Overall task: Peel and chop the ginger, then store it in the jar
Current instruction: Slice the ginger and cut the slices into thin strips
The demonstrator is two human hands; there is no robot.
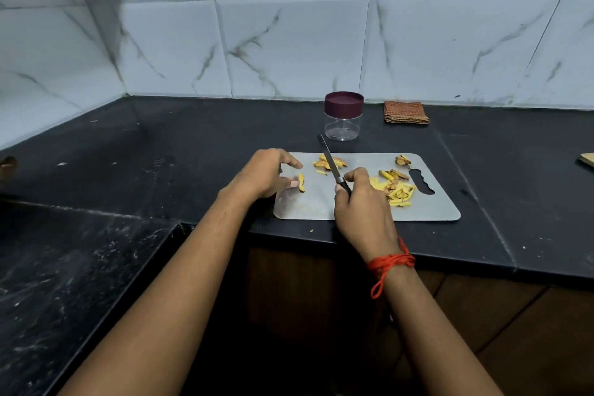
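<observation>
A grey cutting board (427,209) lies in the middle of the frame on a black worktop (193,138). Over its left end the left hand (262,175) hovers with loosely bent fingers (291,161), its thumb tip just beside a single ginger slice (301,182). The right hand (363,203) grips the dark handle of a knife (328,158), whose blade points up the frame across a small heap of ginger pieces (337,160). A pile of chopped ginger strips (398,191) lies just right of that hand. Above the board stands a clear jar (343,125) with its maroon lid (344,102) on, and a folded checked cloth (405,112) lies to its right, near the marble-patterned wall tiles (289,42). A red thread (390,262) circles the right wrist.
</observation>
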